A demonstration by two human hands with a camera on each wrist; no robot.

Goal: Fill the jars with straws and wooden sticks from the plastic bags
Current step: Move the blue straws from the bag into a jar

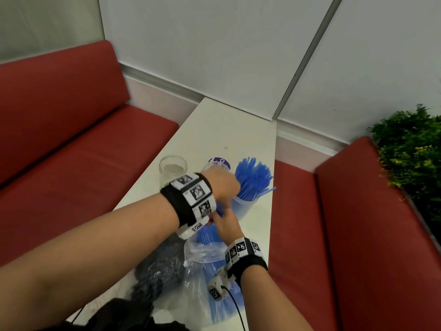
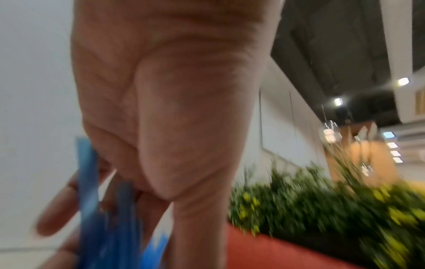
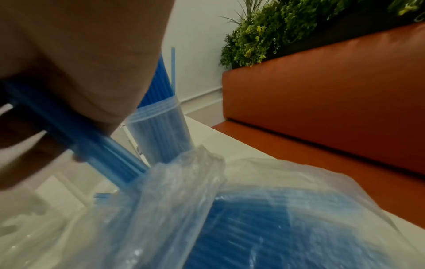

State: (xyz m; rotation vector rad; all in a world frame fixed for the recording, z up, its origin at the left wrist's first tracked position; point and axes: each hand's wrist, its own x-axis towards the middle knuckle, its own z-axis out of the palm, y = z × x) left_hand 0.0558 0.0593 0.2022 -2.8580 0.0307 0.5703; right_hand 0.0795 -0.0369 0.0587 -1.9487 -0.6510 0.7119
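A clear jar [image 1: 247, 206] packed with blue straws [image 1: 253, 177] stands near the table's right edge. My left hand [image 1: 223, 187] is just left of its rim, and in the blurred left wrist view blue straws [image 2: 92, 182] run between its fingers [image 2: 57, 209] and thumb. My right hand [image 1: 225, 223] is close below it and grips a bundle of blue straws [image 3: 92, 145] that comes out of the clear plastic bag [image 1: 207, 256]. The bag [image 3: 264, 191] lies on the table and holds many more straws. An empty jar [image 1: 173, 169] stands to the left.
Another jar [image 1: 212, 166] and a purple lid [image 1: 220, 161] sit behind my left hand. A dark crumpled bag [image 1: 160, 268] lies left of the straw bag. Red benches [image 1: 358, 235] flank the narrow white table [image 1: 226, 130]; a green plant [image 1: 410, 149] is at right.
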